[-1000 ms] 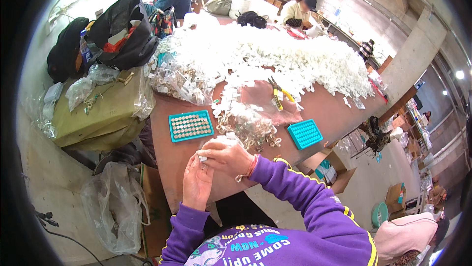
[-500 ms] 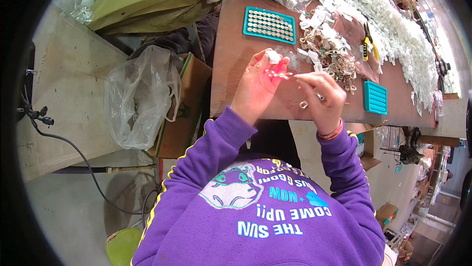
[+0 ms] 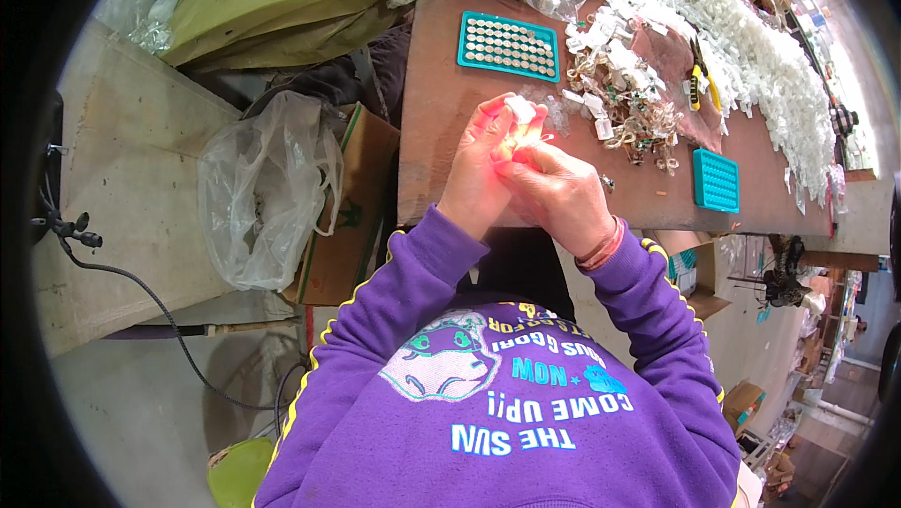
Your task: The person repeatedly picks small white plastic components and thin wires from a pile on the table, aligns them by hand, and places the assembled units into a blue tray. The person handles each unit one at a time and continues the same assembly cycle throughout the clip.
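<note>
Between left hand (image 3: pixel 481 170) and right hand (image 3: pixel 554 193), small white packet (image 3: pixel 519 110), crumpled

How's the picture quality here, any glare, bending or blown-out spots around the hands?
In the head view, the fisheye bends the brown table edges and leaves a black rim at the corners. A red glow lights the fingertips where the left hand and right hand meet around a small white piece. The white heap at upper right is washed out by bright light.
</note>
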A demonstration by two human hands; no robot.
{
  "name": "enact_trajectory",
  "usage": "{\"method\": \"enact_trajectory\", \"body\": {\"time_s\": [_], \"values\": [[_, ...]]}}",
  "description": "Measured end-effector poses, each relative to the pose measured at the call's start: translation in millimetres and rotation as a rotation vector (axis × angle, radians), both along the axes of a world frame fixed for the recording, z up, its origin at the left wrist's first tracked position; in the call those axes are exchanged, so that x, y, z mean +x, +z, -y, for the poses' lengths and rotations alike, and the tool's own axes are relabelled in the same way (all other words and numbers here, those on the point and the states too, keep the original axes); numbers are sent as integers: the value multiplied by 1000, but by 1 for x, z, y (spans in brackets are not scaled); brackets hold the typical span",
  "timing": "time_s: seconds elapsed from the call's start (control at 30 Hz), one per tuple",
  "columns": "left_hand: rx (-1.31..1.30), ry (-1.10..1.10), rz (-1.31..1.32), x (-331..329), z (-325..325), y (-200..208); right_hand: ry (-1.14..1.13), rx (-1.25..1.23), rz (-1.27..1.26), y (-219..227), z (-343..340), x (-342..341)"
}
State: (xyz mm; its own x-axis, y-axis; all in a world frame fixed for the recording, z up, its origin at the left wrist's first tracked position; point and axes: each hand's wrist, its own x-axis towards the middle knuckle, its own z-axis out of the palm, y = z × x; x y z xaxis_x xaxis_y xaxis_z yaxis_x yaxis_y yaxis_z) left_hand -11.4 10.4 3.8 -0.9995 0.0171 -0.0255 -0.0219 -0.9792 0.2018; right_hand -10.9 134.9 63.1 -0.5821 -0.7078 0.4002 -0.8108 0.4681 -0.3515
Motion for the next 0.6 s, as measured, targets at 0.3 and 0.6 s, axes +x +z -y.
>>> {"method": "enact_trajectory", "body": {"time_s": [0.3, 0.6], "values": [[-21, -9, -14, 0, 2, 0, -106, -332, 52, 4, 0, 2], [-168, -105, -88, 5, 3, 0, -296, -652, 713, 20, -12, -27]]}}
